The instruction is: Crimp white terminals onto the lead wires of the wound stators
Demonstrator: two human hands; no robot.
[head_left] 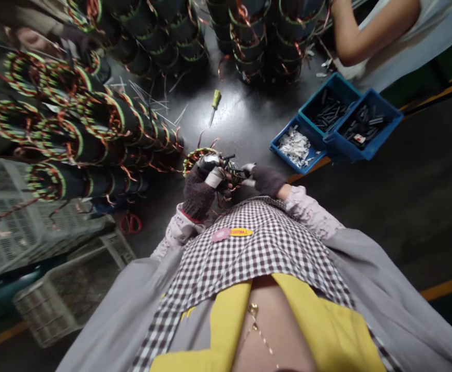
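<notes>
A motor stator (197, 153) with copper windings and a green-edged rim stands on the dark worktable, close against my checked apron. My left hand (202, 187), in a dark knit glove with white-wrapped fingertips, is closed over it on black-sleeved wire leads (229, 156). To its right my right hand (267, 181), gloved the same way, pinches with its fingertips at the stator's right side. What lies in that pinch is too small to make out. Both hands partly hide the stator. Beyond them lies a screwdriver (216, 99) with a yellow-green handle.
Stacked stators (102, 116) fill the left, and more stators (249, 41) stand at the back. Blue bins (385, 119) hold black pieces; a blue tray (274, 147) holds white scraps. Red-handled scissors (131, 223) lie near plastic crates (51, 310). A co-worker's arm (377, 31) reaches in at the upper right.
</notes>
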